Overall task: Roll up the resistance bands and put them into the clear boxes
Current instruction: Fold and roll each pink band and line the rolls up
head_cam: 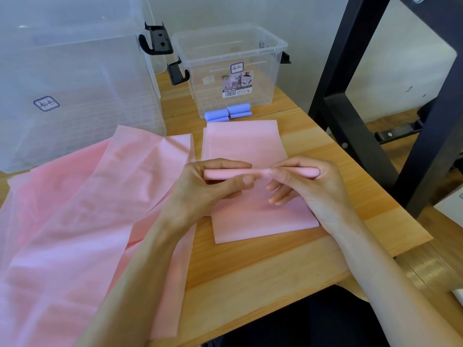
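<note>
A pink resistance band [244, 144] lies flat on the wooden table [313, 159], with part of it rolled into a thin tube [258, 172]. My left hand [213, 186] pinches the tube's left end between thumb and fingers. My right hand [305, 184] grips its right end. A loose heap of pink bands [75, 209] spreads over the table's left side. The small clear box [230, 68] stands open at the back, with rolled blue bands [226, 113] at the bottom of its front wall. A large clear box [75, 78] stands at the back left.
A black metal frame [350, 96] rises just right of the table. The table's right edge runs close to my right wrist. Black latches [156, 38] stick out from the boxes' sides.
</note>
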`<action>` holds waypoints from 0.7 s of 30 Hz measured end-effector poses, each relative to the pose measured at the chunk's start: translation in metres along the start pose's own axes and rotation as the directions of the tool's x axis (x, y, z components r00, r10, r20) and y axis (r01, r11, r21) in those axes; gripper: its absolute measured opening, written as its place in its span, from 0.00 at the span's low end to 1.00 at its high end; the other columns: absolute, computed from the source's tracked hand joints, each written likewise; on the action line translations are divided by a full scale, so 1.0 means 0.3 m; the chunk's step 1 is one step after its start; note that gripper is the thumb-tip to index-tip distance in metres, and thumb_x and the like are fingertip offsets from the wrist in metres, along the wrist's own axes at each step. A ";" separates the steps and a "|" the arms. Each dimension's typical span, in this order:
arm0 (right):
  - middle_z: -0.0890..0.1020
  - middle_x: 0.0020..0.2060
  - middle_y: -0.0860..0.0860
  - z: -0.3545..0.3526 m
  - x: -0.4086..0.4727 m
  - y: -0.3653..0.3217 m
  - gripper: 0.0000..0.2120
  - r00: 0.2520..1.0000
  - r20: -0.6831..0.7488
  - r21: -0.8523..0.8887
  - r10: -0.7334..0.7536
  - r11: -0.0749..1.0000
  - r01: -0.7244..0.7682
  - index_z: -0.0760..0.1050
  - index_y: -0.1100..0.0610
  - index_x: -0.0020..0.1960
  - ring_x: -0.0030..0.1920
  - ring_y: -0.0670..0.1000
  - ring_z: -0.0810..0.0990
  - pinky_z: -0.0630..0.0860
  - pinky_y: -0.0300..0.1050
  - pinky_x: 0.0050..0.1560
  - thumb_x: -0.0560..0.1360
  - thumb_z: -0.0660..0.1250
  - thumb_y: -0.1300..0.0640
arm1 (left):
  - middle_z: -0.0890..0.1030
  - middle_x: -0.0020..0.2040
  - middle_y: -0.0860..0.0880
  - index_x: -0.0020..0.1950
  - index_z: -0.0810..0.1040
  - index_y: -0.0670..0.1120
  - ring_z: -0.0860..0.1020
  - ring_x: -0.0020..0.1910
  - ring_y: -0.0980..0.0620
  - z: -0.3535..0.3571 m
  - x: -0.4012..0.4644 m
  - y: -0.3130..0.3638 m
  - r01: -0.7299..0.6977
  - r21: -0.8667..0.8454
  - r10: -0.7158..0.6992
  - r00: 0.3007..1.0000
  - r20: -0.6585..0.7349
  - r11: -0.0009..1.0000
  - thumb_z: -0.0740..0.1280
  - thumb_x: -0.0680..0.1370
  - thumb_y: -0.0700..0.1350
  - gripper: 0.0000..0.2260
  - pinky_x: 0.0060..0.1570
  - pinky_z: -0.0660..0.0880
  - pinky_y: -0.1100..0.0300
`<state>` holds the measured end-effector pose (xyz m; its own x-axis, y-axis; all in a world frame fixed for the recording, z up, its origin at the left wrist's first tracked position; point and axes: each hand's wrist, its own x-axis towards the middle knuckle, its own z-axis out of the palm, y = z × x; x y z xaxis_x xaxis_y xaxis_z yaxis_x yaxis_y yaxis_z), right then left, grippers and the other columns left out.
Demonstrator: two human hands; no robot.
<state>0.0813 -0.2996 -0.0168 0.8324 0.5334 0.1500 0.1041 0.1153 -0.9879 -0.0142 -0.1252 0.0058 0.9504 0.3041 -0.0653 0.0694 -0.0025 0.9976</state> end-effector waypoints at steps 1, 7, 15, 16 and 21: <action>0.84 0.33 0.59 0.000 0.001 0.001 0.07 1.000 -0.014 0.006 0.009 1.000 -0.009 0.83 0.61 0.44 0.29 0.58 0.83 0.81 0.45 0.30 0.70 0.73 0.57 | 0.87 0.43 0.46 0.51 0.85 0.47 0.85 0.46 0.52 0.001 0.000 -0.001 -0.012 0.000 0.012 1.000 0.001 1.000 0.76 0.65 0.47 0.16 0.46 0.80 0.63; 0.86 0.36 0.59 0.004 0.010 0.005 0.17 1.000 -0.014 0.019 0.017 1.000 -0.017 0.79 0.62 0.53 0.30 0.56 0.84 0.82 0.44 0.33 0.66 0.75 0.59 | 0.86 0.40 0.45 0.48 0.85 0.44 0.86 0.41 0.52 0.001 0.007 -0.007 -0.007 -0.048 0.002 0.996 -0.087 0.999 0.76 0.66 0.42 0.11 0.41 0.81 0.64; 0.85 0.35 0.60 0.006 0.008 0.013 0.14 0.999 0.043 0.007 -0.004 1.000 0.004 0.77 0.66 0.51 0.32 0.58 0.84 0.82 0.46 0.33 0.69 0.73 0.61 | 0.87 0.42 0.45 0.49 0.85 0.45 0.84 0.43 0.53 0.008 0.007 -0.019 0.016 -0.069 -0.020 0.998 -0.060 0.997 0.76 0.65 0.44 0.14 0.45 0.81 0.63; 0.84 0.35 0.60 0.005 0.009 0.012 0.13 0.999 0.032 0.009 -0.010 1.000 0.009 0.77 0.67 0.50 0.31 0.58 0.84 0.82 0.47 0.32 0.69 0.73 0.61 | 0.87 0.43 0.44 0.50 0.85 0.45 0.85 0.44 0.52 0.010 0.006 -0.018 0.021 -0.069 -0.025 0.999 -0.046 0.997 0.75 0.66 0.45 0.14 0.45 0.81 0.63; 0.84 0.33 0.59 0.001 0.007 0.009 0.12 0.999 0.033 0.002 -0.014 1.000 0.014 0.77 0.67 0.50 0.31 0.59 0.84 0.82 0.47 0.32 0.70 0.72 0.61 | 0.87 0.47 0.46 0.53 0.84 0.45 0.85 0.48 0.50 0.015 0.003 -0.015 0.022 -0.082 -0.021 1.000 0.017 0.996 0.70 0.71 0.48 0.13 0.46 0.81 0.62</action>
<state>0.0833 -0.2980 -0.0193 0.8127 0.5589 0.1649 0.1145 0.1242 -0.9856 -0.0124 -0.1292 0.0012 0.9538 0.2877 -0.0864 0.0653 0.0821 0.9945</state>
